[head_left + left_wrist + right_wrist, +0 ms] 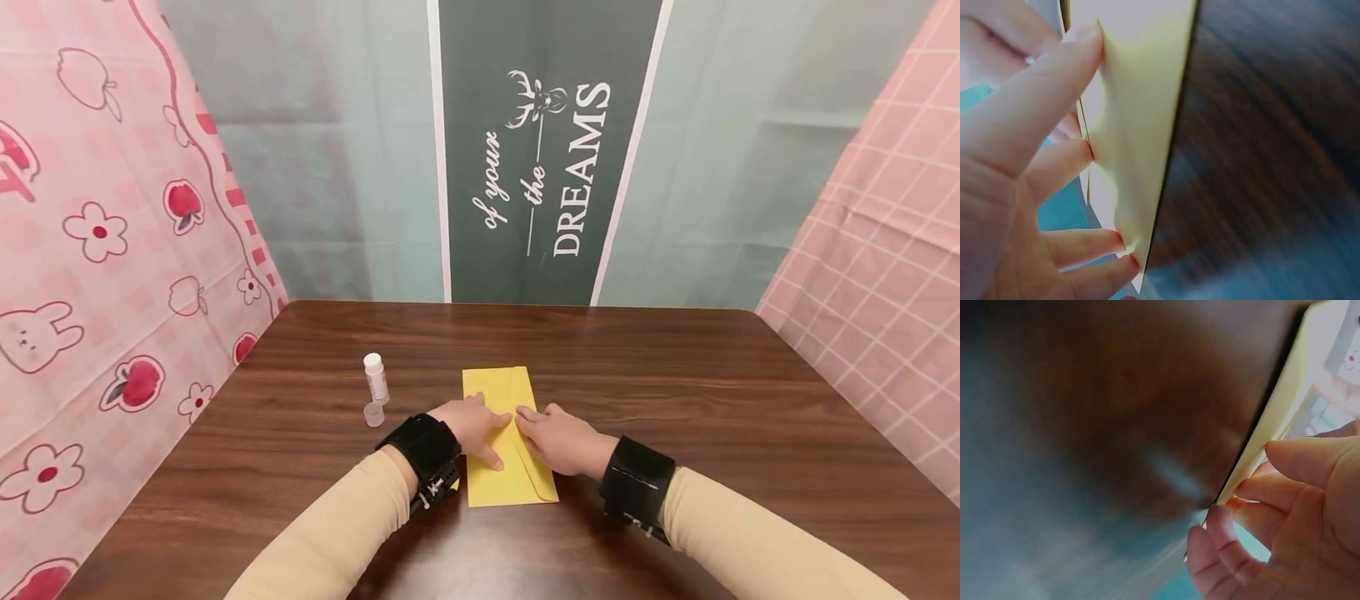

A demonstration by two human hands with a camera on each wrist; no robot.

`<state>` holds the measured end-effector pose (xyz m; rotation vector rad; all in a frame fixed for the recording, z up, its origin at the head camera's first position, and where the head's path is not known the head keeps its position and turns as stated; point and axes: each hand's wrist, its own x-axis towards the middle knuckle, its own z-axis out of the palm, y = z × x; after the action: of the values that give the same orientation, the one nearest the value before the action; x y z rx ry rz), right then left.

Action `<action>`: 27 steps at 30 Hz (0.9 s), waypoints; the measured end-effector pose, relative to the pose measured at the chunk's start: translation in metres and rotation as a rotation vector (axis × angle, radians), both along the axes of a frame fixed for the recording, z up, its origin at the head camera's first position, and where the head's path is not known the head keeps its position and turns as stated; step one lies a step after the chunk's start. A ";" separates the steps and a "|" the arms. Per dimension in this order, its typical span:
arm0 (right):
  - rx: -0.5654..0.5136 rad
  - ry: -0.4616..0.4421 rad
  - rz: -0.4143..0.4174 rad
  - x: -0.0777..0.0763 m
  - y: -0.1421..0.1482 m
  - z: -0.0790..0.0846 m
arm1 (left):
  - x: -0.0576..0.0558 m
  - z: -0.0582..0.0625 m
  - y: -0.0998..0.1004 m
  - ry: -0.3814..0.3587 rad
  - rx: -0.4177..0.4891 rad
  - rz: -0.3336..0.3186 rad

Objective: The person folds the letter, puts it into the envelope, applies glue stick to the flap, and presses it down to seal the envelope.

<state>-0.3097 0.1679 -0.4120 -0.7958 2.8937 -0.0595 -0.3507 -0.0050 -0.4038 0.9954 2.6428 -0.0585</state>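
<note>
A yellow envelope lies lengthwise on the table, its long flap folded over along the right side. My left hand rests on the left part of the envelope with fingers and thumb spread, the fingertips pressing the paper in the left wrist view. From the other side my right hand lays its fingers over the flap, fingertips near the flap's edge and close to the left index finger. In the right wrist view, the right thumb and fingers touch the paper near its long edge.
Left of the envelope stands a white glue stick, uncapped, with a translucent cap just in front of it. The brown wooden table reaches back to a hanging curtain. Black bands circle both wrists.
</note>
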 end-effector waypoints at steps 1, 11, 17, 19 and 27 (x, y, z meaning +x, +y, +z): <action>0.014 0.007 -0.011 -0.004 -0.001 0.000 | 0.000 0.000 0.001 0.006 -0.007 -0.005; 0.198 0.101 0.019 -0.019 -0.009 -0.003 | -0.003 0.002 0.003 0.003 -0.049 0.044; 0.220 0.045 0.083 0.002 -0.006 0.000 | -0.003 0.004 0.002 -0.020 -0.033 0.067; 0.223 0.049 0.123 0.011 -0.004 0.002 | -0.003 0.003 0.002 -0.018 -0.028 0.071; 0.141 0.120 0.247 0.030 0.003 0.006 | -0.005 -0.001 0.005 -0.006 -0.033 0.065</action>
<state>-0.2798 0.1705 -0.4061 -1.1566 2.8422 0.2233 -0.3562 -0.0002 -0.4047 0.8973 2.6575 -0.0845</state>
